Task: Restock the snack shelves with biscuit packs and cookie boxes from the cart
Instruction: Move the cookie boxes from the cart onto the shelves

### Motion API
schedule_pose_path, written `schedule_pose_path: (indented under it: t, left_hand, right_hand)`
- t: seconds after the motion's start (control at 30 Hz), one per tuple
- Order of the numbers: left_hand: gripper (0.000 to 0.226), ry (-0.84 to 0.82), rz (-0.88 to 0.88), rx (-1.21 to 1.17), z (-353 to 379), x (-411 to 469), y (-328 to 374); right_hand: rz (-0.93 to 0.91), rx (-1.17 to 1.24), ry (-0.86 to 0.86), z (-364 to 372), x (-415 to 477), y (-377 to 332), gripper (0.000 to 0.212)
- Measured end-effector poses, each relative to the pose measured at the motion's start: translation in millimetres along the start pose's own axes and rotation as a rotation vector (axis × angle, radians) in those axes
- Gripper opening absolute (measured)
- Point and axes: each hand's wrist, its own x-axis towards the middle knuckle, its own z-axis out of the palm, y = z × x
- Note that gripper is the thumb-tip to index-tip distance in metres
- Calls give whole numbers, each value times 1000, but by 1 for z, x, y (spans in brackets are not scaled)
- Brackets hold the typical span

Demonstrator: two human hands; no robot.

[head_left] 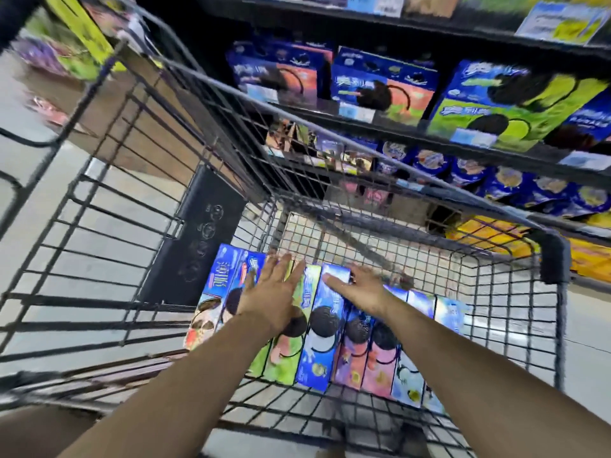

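Observation:
Several cookie boxes (317, 342) stand side by side in a row at the bottom of the black wire cart (429, 269). Both my arms reach down into the cart. My left hand (274, 292) lies over the left boxes with its fingers straight and spread. My right hand (360, 289) rests on the top edges of the middle boxes, fingers extended, thumb pointing left. Neither hand grips a box. On the shelf (463, 150) beyond the cart stand blue-and-orange cookie boxes (380, 87) and a blue-and-green one (506, 100).
A black flat panel (198, 239) leans inside the cart's left end. Round blue biscuit packs (515, 183) fill the shelf below the boxes, with yellow packs (496, 233) lower down. Grey floor lies left of the cart. The frame is motion-blurred.

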Motion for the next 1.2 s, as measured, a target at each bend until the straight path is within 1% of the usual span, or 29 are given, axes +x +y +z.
schedule_pose_path:
  t: [0.1, 0.17, 0.27, 0.3, 0.37, 0.4, 0.43, 0.47, 0.53, 0.57, 0.63, 0.7, 0.77, 0.83, 0.87, 0.9, 0.93, 0.97, 1.0, 1.03, 1.1, 1.13, 1.2]
  left_hand:
    - [98, 2, -8, -2, -1, 0, -1]
    - [97, -9, -10, -12, -2, 0, -3]
    - [98, -18, -8, -15, -3, 0, -4]
    - [98, -19, -9, -14, -3, 0, -3]
    - [98, -19, -10, -9, -4, -1, -2]
    - [97, -15, -7, -8, -4, -1, -2]
    - [97, -8, -3, -12, -3, -1, -3]
    - [96, 2, 1, -18, -3, -1, -3]
    - [95, 15, 5, -21, -2, 0, -3]
    - [95, 17, 5, -14, -2, 0, -2]
    - [95, 27, -2, 5, -3, -1, 0]
    - [95, 25, -15, 12, -4, -4, 3]
    - [90, 15, -40, -47, -10, -7, 8]
    - [72, 51, -61, -220, -28, -15, 19]
    - [62, 95, -67, -355, -41, -19, 27]
    - [55, 136, -76, -526, -56, -26, 36]
    - [53, 147, -91, -729, -73, -35, 46]
    - [56, 117, -104, -950, -92, -45, 58]
    - [59, 52, -108, -1152, -111, -55, 70]
    - [61, -25, -91, -1299, -130, -65, 82]
    - [51, -130, 13, -1461, -167, -82, 105]
    - [44, -148, 73, -1515, -185, -91, 116]
    - [27, -133, 154, -1571, -218, -108, 137]
  right_hand:
    - [22, -81, -14, 4, 0, -2, 126]
    - [31, -61, 1, 5, -3, -5, 124]
    - [2, 22, 17, 8, -9, -10, 111]
    - [-11, 79, 23, 10, -13, -11, 102]
    - [-53, 246, 54, 13, -20, -13, 75]
    - [-66, 345, 77, 15, -24, -13, 71]
    - [-65, 436, 85, 17, -28, -11, 75]
    - [-52, 510, 66, 21, -32, -8, 86]
    - [-16, 596, -41, 33, -41, 2, 113]
    - [-4, 605, -100, 42, -46, 9, 120]
    - [43, 587, -167, 59, -54, 24, 127]
    - [101, 581, -153, 65, -63, 31, 131]
    - [136, 620, -142, 57, -69, 33, 130]
    - [143, 639, -169, 34, -83, 26, 122]
    - [133, 633, -190, 18, -93, 19, 111]
    - [115, 604, -215, 0, -103, 12, 95]
    - [95, 571, -244, -20, -115, 4, 84]
    - [78, 543, -269, -41, -128, -7, 80]
    - [59, 520, -293, -63, -142, -18, 79]
    - [27, 509, -317, -85, -157, -30, 82]
    - [-32, 520, -370, -127, -191, -56, 80]
    - [-56, 530, -380, -145, -208, -68, 75]
    - [-121, 533, -359, -178, -239, -85, 65]
